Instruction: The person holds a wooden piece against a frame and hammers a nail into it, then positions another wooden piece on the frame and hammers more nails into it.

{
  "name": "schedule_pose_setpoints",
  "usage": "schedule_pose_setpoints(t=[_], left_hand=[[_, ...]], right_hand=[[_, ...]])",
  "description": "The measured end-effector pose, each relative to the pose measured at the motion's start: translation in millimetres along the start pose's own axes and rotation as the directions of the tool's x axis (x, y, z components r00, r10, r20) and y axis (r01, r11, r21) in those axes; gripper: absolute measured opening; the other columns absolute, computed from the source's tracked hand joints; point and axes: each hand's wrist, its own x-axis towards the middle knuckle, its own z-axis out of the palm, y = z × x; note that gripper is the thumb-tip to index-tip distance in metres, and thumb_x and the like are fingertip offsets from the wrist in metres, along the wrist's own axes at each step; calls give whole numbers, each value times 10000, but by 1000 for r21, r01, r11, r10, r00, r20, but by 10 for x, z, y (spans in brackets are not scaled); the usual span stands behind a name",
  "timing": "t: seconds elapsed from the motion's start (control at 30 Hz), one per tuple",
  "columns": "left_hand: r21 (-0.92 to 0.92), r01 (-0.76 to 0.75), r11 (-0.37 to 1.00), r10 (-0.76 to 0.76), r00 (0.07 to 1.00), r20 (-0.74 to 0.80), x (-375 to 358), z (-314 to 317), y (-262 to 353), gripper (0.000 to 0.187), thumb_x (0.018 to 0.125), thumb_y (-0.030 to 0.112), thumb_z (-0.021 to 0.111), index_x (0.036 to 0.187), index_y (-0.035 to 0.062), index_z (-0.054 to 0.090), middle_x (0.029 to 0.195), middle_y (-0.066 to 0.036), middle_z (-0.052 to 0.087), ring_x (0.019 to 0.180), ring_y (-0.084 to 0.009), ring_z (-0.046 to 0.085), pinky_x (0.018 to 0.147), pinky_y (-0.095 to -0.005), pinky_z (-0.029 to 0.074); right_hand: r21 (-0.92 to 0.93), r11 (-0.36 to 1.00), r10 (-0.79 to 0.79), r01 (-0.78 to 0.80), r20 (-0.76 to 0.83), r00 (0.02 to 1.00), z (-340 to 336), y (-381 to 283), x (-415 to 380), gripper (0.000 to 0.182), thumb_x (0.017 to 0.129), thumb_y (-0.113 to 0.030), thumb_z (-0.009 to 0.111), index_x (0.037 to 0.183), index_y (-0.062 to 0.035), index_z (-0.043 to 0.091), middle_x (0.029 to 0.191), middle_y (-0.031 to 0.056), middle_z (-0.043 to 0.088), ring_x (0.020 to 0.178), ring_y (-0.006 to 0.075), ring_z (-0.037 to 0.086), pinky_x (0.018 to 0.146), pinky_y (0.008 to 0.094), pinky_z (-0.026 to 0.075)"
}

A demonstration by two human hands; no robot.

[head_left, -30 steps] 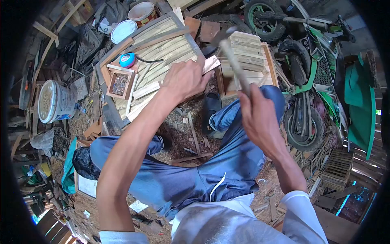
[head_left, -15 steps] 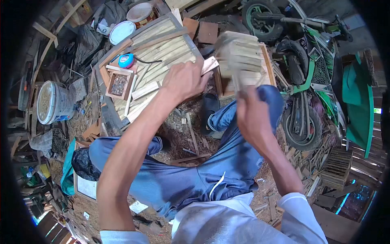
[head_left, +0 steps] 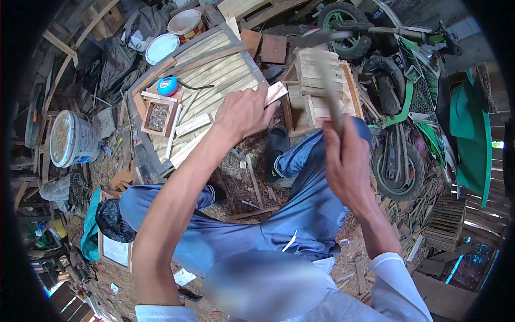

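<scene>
My left hand (head_left: 242,111) is closed round a short pale wooden piece (head_left: 276,93) whose end shows past the fingers, at the right edge of the slatted wooden panel (head_left: 214,64). My right hand (head_left: 347,155) grips the handle of a hammer (head_left: 330,88); its head, smeared by motion, is raised above the wooden box of pale strips (head_left: 350,86). On the panel lie a blue tape measure (head_left: 167,85) and a small wooden tray (head_left: 158,117) of what look like nails.
A white bucket (head_left: 75,138) stands at the left, with two more containers beyond the panel. A green motorbike (head_left: 410,96) is at the right. Wood scraps (head_left: 255,180) litter the ground between my legs. A blurred oval covers part of my shirt.
The hammer has swung upward, its head now farther up in view, and my right hand has shifted slightly right. My left hand stays nearly in place with the wooden piece.
</scene>
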Motion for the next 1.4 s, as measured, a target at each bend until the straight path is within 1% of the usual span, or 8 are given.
schedule_pose_setpoints(t=[0.57,0.73,0.77,0.83,1.03,1.17,1.37,1.4], left_hand=[[-24,-2,1000,1,1000,-6,-2,-8,5,386,908,366,581,957,-16,545,689,-269,631,652,-447,637,618,-512,515],[-6,10,1000,-10,1000,10,-6,3,24,407,909,383,576,954,-21,546,694,-271,633,652,-449,639,617,-512,517],[6,7,1000,-7,1000,3,1,-23,25,410,910,385,574,956,-22,546,693,-272,633,650,-449,639,616,-511,517],[-4,3,1000,-3,1000,3,43,-49,20,415,912,389,572,967,-22,549,688,-275,630,649,-447,641,615,-510,518],[-12,11,1000,-11,1000,13,-7,8,17,426,907,392,576,979,-27,561,695,-269,636,648,-448,639,614,-510,518],[2,-1,1000,1,1000,-17,47,-46,27,418,909,384,578,958,-30,553,693,-267,637,651,-450,638,615,-510,517],[-15,37,999,-36,998,56,10,-53,52,416,911,383,576,947,-30,543,703,-268,644,664,-437,650,620,-504,523],[-1,26,1000,-26,999,48,6,-46,49,417,912,385,574,949,-29,542,701,-264,645,662,-433,651,620,-502,524]], right_hand=[[-174,981,116,-87,163,980,56,175,37,232,985,-160,493,1017,65,451,651,350,551,711,530,577,587,579,413],[50,999,-15,19,-73,997,164,149,-79,232,965,-142,518,1043,67,454,658,356,553,695,531,585,571,578,407],[-181,983,52,-27,134,990,213,300,-30,235,964,-136,515,1052,71,447,663,363,551,686,536,580,567,583,400],[-160,987,57,-29,177,983,217,291,5,237,966,-143,516,1059,61,440,677,356,560,696,538,574,571,582,406],[48,998,36,-35,-21,999,67,-16,-107,229,971,-148,502,1074,48,440,699,338,579,699,532,576,598,586,421],[-155,988,34,-1,206,978,140,299,-12,211,968,-119,498,1058,62,435,662,333,569,692,529,579,597,584,421],[94,996,1,4,-50,999,143,93,-129,242,971,-130,495,1058,87,430,653,340,566,680,533,576,591,599,421],[-187,981,81,-54,137,987,184,222,-54,232,973,-134,490,1044,78,427,653,339,566,678,531,576,589,605,424]])
